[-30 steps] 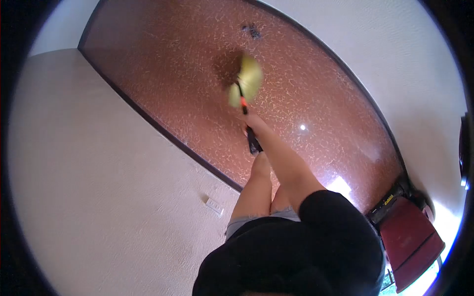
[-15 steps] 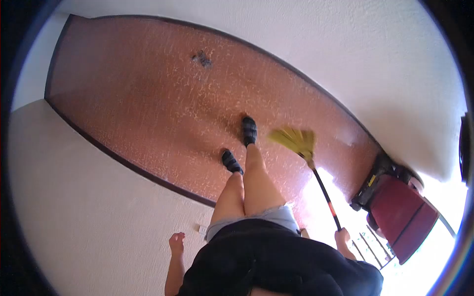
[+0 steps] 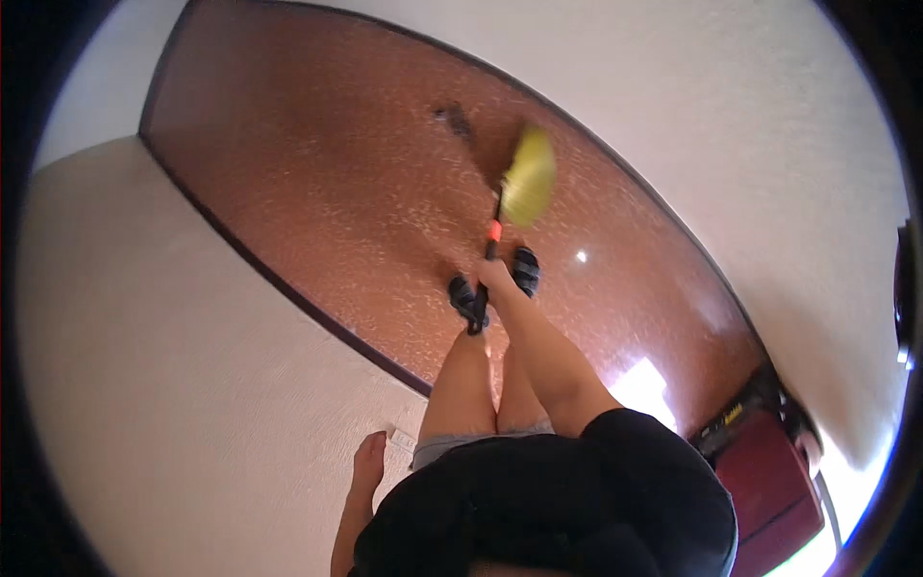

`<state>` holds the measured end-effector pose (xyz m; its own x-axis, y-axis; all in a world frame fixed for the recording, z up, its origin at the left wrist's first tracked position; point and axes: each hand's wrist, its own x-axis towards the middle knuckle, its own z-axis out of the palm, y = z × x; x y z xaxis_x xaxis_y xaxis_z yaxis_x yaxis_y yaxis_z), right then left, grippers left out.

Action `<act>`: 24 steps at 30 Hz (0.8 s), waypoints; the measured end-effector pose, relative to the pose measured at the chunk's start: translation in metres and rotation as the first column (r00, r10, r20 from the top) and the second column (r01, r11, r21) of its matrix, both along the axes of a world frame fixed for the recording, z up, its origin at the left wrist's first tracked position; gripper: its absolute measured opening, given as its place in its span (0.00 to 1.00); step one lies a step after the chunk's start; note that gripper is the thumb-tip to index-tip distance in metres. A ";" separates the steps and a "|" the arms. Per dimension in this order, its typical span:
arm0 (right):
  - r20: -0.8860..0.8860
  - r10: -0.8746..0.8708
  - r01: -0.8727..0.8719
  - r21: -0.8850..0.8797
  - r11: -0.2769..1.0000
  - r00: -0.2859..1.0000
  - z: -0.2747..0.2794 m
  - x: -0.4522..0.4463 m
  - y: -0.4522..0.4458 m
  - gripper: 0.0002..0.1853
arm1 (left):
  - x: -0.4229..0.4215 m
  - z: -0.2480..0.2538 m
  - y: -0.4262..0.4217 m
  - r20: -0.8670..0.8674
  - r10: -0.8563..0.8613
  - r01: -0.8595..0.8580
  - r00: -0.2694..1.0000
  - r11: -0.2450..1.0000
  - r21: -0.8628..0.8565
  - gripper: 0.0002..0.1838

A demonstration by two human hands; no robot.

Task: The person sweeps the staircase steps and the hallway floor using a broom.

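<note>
My right hand (image 3: 495, 276) is closed round the black handle of a broom (image 3: 529, 178), in front of my legs. The broom's yellow bristles, blurred by motion, are over the reddish-brown floor (image 3: 317, 144), beyond my feet. A small dark heap of debris (image 3: 454, 120) lies on the floor to the left of the bristles. My left hand (image 3: 369, 460) hangs at my left side near the wall, holding nothing, with its fingers only roughly visible.
Pale walls (image 3: 192, 365) with dark baseboards border the floor on both sides. A wall outlet (image 3: 403, 439) is beside my left hand. At the lower right stand a dark red chair (image 3: 769, 481) and a black object (image 3: 735, 413). Dark sandals (image 3: 526, 271) are on my feet.
The broom has swung from my right side to in front of me, with its bristles now near the debris. My right arm has come forward across my legs. My left hand remains at my side.
</note>
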<state>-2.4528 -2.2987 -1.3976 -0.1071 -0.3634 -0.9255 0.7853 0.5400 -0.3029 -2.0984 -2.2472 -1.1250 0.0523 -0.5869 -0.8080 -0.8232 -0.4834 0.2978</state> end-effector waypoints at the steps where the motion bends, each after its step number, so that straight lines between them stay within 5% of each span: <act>1: -0.024 0.070 -0.070 -0.008 0.998 0.997 -0.011 0.002 -0.038 0.11 | -0.005 0.001 -0.004 0.056 -0.159 0.161 0.986 0.987 -0.030 0.18; 2: 0.024 0.113 -0.111 -0.057 0.992 0.993 -0.012 -0.009 -0.068 0.10 | -0.009 0.002 -0.007 0.112 -0.317 0.323 0.942 0.946 -0.037 0.18; 4: 0.037 0.152 -0.147 -0.098 0.984 0.988 0.012 -0.047 -0.093 0.09 | 0.000 -0.016 -0.019 0.077 -0.329 0.334 0.941 0.940 -0.073 0.18; 6: -0.280 0.689 -0.710 0.036 0.703 0.668 0.043 -0.088 -0.074 0.10 | 0.021 -0.033 -0.022 -0.061 -0.172 0.165 0.983 0.981 -0.103 0.18; 8: -0.511 0.623 -0.687 0.085 0.722 0.592 0.062 -0.092 0.007 0.10 | 0.016 -0.039 -0.038 -0.023 -0.103 0.102 0.994 0.994 -0.038 0.17; 9: -0.562 0.470 -0.591 -0.041 0.806 0.681 0.071 -0.091 0.063 0.13 | 0.017 -0.047 -0.044 0.013 -0.109 0.109 0.994 0.994 0.014 0.18; 10: -0.573 0.558 -0.619 0.109 0.778 0.600 -0.010 -0.074 0.168 0.16 | 0.020 -0.055 -0.050 0.054 -0.111 0.108 0.992 0.992 0.063 0.18; 11: -0.653 0.567 -0.554 0.261 0.791 0.502 0.050 -0.073 0.213 0.15 | 0.027 -0.069 -0.056 0.083 -0.205 0.203 0.975 0.979 0.034 0.19; 12: -0.443 0.735 -0.520 0.521 0.677 0.513 0.107 -0.073 0.251 0.19 | 0.038 -0.083 -0.056 0.131 -0.277 0.278 0.952 0.961 0.008 0.19; 14: -0.111 0.916 -0.445 0.847 0.291 0.386 0.106 -0.045 0.418 0.21 | 0.024 -0.086 -0.068 0.126 -0.292 0.300 0.948 0.953 -0.049 0.20; 18: 0.096 0.920 -0.411 0.908 0.075 0.379 0.169 -0.054 0.440 0.16 | -0.017 -0.093 -0.121 -0.028 -0.182 0.182 0.983 0.983 -0.015 0.21; 21: 0.074 0.900 -0.485 0.860 0.161 0.429 0.116 -0.102 0.350 0.13 | -0.031 -0.107 -0.166 -0.006 -0.205 0.198 0.979 0.954 -0.227 0.24; 22: 0.039 0.881 -0.509 0.828 0.236 0.472 0.092 -0.116 0.302 0.12 | -0.027 -0.110 -0.183 0.046 -0.220 0.225 0.974 0.966 -0.130 0.27; 24: -0.067 0.643 -0.450 0.660 0.602 0.763 0.031 -0.152 0.197 0.10 | 0.010 -0.135 -0.190 -0.051 -0.093 0.080 0.994 0.974 -0.210 0.28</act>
<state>-2.6052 -2.1022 -1.3668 -0.3481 0.1503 -0.9253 0.2151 0.9735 0.0772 -2.0881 -2.4372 -1.2597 -0.0507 -0.7421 -0.6684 -0.8368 -0.3338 0.4341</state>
